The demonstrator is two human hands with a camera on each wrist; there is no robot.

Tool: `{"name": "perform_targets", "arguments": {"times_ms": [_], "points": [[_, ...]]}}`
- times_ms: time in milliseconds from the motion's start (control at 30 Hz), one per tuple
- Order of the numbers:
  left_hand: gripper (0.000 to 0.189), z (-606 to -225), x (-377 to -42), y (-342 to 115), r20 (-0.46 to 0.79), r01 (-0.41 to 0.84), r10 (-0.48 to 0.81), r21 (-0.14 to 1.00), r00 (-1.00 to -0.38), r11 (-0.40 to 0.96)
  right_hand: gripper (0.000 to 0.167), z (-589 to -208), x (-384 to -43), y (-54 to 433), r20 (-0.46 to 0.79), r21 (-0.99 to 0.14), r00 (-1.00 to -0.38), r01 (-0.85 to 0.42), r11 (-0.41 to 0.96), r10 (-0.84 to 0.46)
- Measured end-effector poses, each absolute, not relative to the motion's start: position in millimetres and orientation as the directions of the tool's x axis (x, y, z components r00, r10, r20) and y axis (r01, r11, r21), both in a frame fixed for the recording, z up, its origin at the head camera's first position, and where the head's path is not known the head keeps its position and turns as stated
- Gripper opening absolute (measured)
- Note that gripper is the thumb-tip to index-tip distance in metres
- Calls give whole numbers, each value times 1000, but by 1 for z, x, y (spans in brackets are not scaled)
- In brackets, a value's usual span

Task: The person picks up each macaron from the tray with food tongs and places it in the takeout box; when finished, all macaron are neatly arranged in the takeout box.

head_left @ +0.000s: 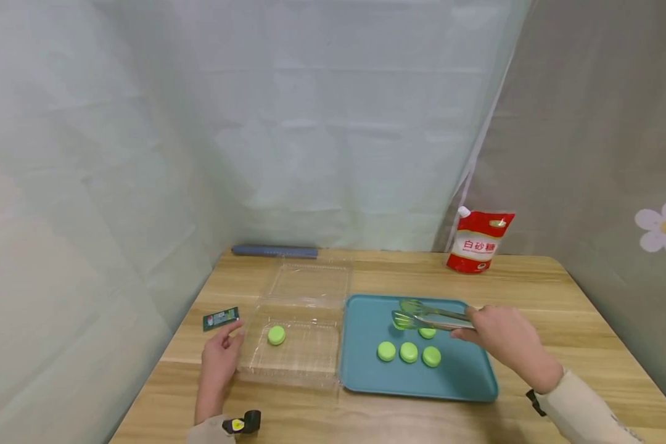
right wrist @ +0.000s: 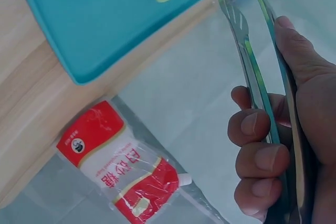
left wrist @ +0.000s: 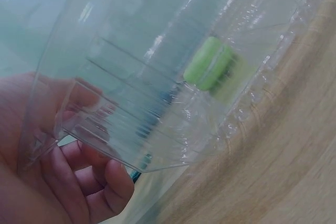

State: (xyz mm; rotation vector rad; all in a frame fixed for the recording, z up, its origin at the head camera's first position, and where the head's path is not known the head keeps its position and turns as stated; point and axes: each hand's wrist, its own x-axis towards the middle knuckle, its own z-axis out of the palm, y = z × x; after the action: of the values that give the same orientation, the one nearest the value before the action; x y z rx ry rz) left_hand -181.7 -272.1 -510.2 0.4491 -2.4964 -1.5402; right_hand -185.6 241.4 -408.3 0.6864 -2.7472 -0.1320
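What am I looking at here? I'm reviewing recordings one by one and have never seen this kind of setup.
There is no machine: a person works with two bare hands. The wide picture comes from a camera worn on the head; the two closer ones come from cameras on each wrist.

On the wooden table lie a blue tray with green macarons, an open clear plastic box with one macaron inside, a small packet, and a dark blue strip. A white sugar pouch stands at the back.

The right hand holds tongs over the tray. The left hand is at the box's side; its exact hold is unclear.
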Motion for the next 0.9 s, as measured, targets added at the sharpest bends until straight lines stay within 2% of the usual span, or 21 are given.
{"name": "perform_targets", "arguments": {"times_ms": [167,400,567,900], "points": [[34,-510,-185,-271,16,-135,-344,902,-939,410,48,-406,-186,240,261,159,-847,-435,887,-462],[36,-508,-185,-272,5,-147,-347,900,-938,411,51,-421,-193,238,283,195,-815,-468,862,-506],[36,-510,-182,-274,-1,-161,-348,888,-937,431,56,-429,-199,234,299,169,-817,-463,870,-492],[35,-511,-182,-272,34,-149,-352,865,-935,480,54,-432,-202,230,281,149,-829,-460,876,-483]]}}
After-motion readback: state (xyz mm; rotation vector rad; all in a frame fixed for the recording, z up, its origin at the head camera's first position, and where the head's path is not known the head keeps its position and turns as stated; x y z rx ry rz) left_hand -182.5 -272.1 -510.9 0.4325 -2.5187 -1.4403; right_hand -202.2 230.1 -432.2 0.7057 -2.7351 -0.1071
